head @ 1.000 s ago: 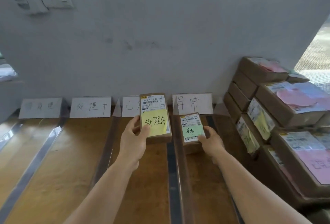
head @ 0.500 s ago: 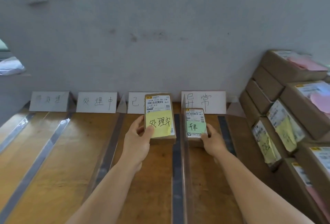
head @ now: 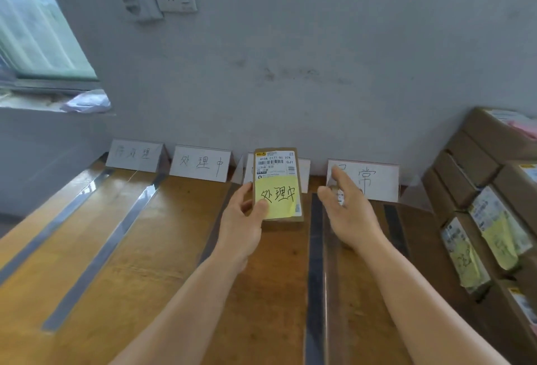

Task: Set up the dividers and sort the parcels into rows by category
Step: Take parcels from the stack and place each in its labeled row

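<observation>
Since the earlier frame the right hand [head: 347, 213] has let go of the small parcel with the green note and now lies over it with fingers straight and slightly spread, pointing toward the wall; only a sliver of that small parcel's [head: 340, 196] white label shows under the fingers. The view has also tipped upward, taking in more wall and a window on the left.

The left hand [head: 242, 223] holds a brown cardboard parcel [head: 278, 184] upright above the bench [head: 139, 236], thumb pressed on its front and fingers curled behind its left edge. The parcel's front carries a white shipping label with a barcode on the upper half and a yellow sticky note [head: 276, 197] with black handwritten characters on the lower half. It hides most of the third sign card [head: 303, 173] at the wall.

Four white sign cards stand along the wall, with clear dividers [head: 315, 263] running toward the viewer between them. The right hand is in the lane before the rightmost card [head: 367, 180]. Stacked brown parcels [head: 479, 219] with yellow and pink notes sit at the right.
</observation>
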`<state>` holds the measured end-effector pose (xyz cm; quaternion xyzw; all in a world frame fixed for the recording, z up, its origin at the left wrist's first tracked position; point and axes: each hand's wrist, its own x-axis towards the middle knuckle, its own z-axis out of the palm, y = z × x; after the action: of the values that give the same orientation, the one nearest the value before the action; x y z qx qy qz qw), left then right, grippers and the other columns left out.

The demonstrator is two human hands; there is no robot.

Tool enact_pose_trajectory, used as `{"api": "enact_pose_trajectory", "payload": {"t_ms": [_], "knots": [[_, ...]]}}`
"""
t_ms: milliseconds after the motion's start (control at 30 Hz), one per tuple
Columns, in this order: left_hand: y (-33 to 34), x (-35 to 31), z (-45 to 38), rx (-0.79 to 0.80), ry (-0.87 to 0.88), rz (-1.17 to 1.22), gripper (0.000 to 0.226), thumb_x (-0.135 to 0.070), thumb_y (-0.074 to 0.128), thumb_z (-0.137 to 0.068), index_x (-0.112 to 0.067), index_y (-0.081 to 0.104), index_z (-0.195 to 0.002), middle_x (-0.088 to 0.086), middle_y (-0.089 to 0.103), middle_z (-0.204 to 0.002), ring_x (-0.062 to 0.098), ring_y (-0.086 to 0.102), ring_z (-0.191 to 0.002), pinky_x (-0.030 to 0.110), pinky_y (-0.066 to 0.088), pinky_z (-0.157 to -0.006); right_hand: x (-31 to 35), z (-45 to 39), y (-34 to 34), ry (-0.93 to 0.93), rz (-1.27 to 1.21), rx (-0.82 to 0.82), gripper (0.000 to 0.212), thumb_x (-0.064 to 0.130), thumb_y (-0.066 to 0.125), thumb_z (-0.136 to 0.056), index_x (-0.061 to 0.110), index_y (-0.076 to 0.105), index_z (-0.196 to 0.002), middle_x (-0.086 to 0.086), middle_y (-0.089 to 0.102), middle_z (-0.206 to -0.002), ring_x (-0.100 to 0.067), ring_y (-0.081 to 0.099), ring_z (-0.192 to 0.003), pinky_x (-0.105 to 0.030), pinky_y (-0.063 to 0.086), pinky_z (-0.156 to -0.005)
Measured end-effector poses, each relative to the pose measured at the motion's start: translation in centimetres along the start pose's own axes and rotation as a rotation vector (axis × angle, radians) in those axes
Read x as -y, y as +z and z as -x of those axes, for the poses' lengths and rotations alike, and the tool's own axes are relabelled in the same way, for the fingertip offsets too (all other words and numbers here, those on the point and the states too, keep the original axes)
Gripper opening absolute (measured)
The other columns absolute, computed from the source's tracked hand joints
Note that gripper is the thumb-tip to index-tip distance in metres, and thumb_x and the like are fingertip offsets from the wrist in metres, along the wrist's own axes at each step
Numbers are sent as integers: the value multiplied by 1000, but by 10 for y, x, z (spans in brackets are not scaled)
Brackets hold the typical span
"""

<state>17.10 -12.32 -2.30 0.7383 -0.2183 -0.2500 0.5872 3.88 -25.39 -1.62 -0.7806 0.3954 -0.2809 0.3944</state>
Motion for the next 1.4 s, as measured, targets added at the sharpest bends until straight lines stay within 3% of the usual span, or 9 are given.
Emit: {"api": "enact_pose_trajectory", "payload": {"t_ms": [167,300,400,500,767,967,1100,1200,1400], "knots": [[-42,-2,-2,-38,64,63,45,-25,57,-95,-34,42,-136,-10,65,-111,7,60,-104,15,54,-70,53,22,44,-81,1,192,63,44,52,-94,33,23,-148,11,37,-150,-14,32,-138,-36,37,-105],[-84,2,-10,-35,48,135,36,-22,58,-94,-35,45,-125,-1,66,-113,14,62,-106,32,56,-84,83,31,83,-153,-21,218,59,35,60,-91,36,30,-143,18,46,-139,2,37,-120,-8,37,-79],[-124,9,-22,-77,13,119,27,-28,58,-94,-36,45,-117,-6,64,-108,7,62,-98,21,53,-71,108,36,121,-186,-11,222,56,28,64,-90,39,36,-137,20,51,-131,8,39,-111,0,36,-62],[-163,19,-39,-78,-19,68,28,-31,54,-95,-32,45,-122,-6,63,-107,8,61,-97,18,48,-66,127,36,167,-171,-11,232,57,21,64,-89,37,39,-137,17,53,-130,-1,48,-116,2,36,-66],[-222,66,-94,10,-118,-316,30,-23,48,-96,-16,54,-125,11,56,-121,28,55,-110,47,52,-87,135,27,283,51,229,337,68,15,56,-91,16,23,-150,-1,35,-147,-18,41,-129,-20,34,-93],[-232,96,-120,107,-142,-597,40,-18,54,-93,-16,42,-131,6,54,-122,24,55,-108,35,51,-84,114,18,337,205,283,373,64,5,49,-93,17,25,-150,-1,17,-157,-20,29,-139,-28,29,-109],[-231,99,-138,113,-104,-650,39,-13,52,-92,-14,42,-129,7,48,-126,22,53,-107,32,50,-81,110,4,354,202,336,344,61,8,48,-94,20,25,-150,2,5,-160,-20,26,-141,-29,30,-108],[-229,98,-150,107,-69,-698,48,-10,53,-91,-13,38,-136,4,38,-139,21,49,-115,35,48,-91,112,-12,362,182,343,324,58,13,47,-96,20,27,-150,2,7,-160,-21,27,-141,-29,30,-108],[-227,94,-163,150,23,-919,67,-9,58,-91,-8,23,-148,6,16,-157,22,18,-143,38,27,-113,120,-30,367,132,373,312,48,7,51,-92,12,42,-138,-14,34,-144,-31,44,-123,-30,40,-94]]}}
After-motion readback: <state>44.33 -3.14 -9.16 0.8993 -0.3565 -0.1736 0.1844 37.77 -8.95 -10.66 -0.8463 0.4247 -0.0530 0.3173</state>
